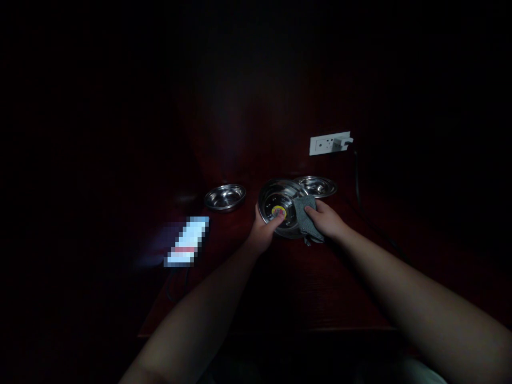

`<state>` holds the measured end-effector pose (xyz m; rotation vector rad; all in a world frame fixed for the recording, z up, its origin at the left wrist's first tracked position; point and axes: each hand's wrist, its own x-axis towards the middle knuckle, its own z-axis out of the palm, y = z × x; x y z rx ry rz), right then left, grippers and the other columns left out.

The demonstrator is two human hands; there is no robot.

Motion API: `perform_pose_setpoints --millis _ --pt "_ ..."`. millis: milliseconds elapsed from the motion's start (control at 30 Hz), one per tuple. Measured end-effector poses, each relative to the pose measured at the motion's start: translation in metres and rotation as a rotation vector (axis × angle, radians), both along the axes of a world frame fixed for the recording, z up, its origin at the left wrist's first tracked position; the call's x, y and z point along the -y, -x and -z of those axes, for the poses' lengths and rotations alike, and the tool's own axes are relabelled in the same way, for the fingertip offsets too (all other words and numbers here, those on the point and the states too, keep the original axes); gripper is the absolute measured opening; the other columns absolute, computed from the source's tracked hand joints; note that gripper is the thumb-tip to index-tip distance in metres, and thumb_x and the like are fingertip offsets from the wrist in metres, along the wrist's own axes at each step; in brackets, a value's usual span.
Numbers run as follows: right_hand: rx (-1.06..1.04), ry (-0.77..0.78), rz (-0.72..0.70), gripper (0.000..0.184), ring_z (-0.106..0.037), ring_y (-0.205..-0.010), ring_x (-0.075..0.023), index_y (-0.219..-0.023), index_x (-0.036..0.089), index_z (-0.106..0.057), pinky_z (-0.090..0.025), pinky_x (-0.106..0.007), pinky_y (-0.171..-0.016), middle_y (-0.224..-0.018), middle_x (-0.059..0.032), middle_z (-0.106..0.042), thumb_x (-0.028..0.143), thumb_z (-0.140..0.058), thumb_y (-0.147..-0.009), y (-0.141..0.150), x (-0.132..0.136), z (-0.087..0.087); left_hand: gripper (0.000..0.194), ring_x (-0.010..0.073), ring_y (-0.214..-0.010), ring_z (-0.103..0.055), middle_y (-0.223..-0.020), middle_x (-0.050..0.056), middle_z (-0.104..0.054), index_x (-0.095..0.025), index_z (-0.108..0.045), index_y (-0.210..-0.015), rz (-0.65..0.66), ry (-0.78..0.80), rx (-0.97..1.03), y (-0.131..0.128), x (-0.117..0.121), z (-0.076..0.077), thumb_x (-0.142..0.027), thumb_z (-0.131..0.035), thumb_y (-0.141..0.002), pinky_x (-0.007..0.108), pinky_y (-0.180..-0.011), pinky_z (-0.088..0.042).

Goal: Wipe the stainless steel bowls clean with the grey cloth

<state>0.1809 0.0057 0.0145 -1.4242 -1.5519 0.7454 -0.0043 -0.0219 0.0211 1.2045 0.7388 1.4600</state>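
Observation:
My left hand [264,229] grips the near rim of a steel bowl [274,200], tilted up toward me, with a round yellow sticker [279,212] in its middle. My right hand [326,220] is closed on a grey cloth [306,216] and presses it against the right side of that bowl's inside. Both forearms reach in from the bottom of the view.
A second steel bowl [225,196] sits to the left and a third [318,185] behind the held one, all on a dark red wooden table [304,288]. A lit phone screen [187,241] lies at the left. A white wall socket [328,143] with a plug and dark cable is behind.

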Motion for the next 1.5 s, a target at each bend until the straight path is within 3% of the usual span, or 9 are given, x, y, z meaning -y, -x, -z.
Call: perform_pose_setpoints --millis 767,1500 --pt "-0.028 -0.025 0.004 0.029 -0.063 -0.087 -0.0206 -0.105 0.018 -0.059 -0.047 -0.032 -0.080 -0.095 -0.0062 -0.069 0.030 -0.050 -0.080 -0.0007 -0.0005 0.0036 0.072 0.0241 -0.112 -0.052 -0.118 0.007 -0.056 -0.022 -0.040 -0.122 -0.003 0.043 0.010 0.0009 0.0025 -0.0038 -0.025 -0.075 -0.059 0.042 -0.101 -0.036" --pt "0.011 0.004 -0.005 0.034 -0.062 -0.089 -0.0197 -0.111 0.016 -0.054 -0.047 -0.031 -0.079 -0.105 -0.0096 -0.065 0.033 -0.045 -0.084 0.0002 0.0018 -0.0004 0.072 0.0243 -0.112 -0.052 -0.119 0.007 -0.057 -0.023 -0.039 -0.123 -0.001 0.047 0.012 0.0007 0.0015 -0.0030 -0.024 -0.073 -0.061 0.042 -0.101 -0.036"
